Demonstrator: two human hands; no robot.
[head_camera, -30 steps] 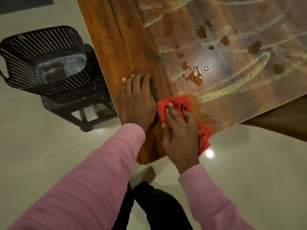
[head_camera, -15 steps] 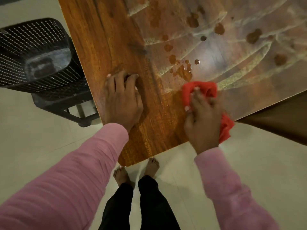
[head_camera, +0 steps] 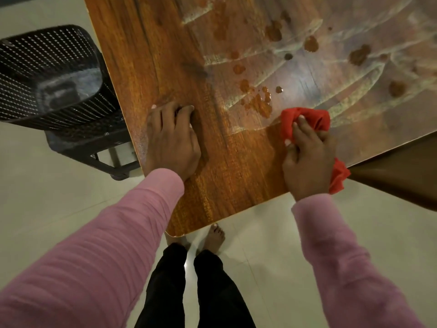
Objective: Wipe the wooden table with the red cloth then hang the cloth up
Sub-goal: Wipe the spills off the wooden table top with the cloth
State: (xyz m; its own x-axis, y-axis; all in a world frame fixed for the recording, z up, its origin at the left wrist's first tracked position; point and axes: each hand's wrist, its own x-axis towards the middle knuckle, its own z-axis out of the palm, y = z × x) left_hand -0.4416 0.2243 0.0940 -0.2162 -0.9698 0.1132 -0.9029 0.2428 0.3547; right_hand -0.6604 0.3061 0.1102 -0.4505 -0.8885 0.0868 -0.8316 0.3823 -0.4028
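Note:
The wooden table (head_camera: 165, 55) fills the upper part of the view, its near corner pointing at my feet. Brown liquid spots (head_camera: 262, 102) and pale wipe streaks cover its glossy right side. My right hand (head_camera: 307, 162) presses the bunched red cloth (head_camera: 309, 119) onto the table near the right edge, just right of the nearest wet spots; a corner of the cloth hangs off the edge. My left hand (head_camera: 172, 140) rests palm down on the wood near the left edge, fingers curled, holding nothing.
A black perforated plastic chair (head_camera: 52, 74) stands on the pale tiled floor against the table's left edge. My bare feet (head_camera: 216, 237) and dark trousers are under the near corner. A dark brown surface (head_camera: 402, 176) shows below the right edge.
My right hand has slid the red cloth to the right along the near part of the table, away from my left hand. My left hand's fingers have curled in.

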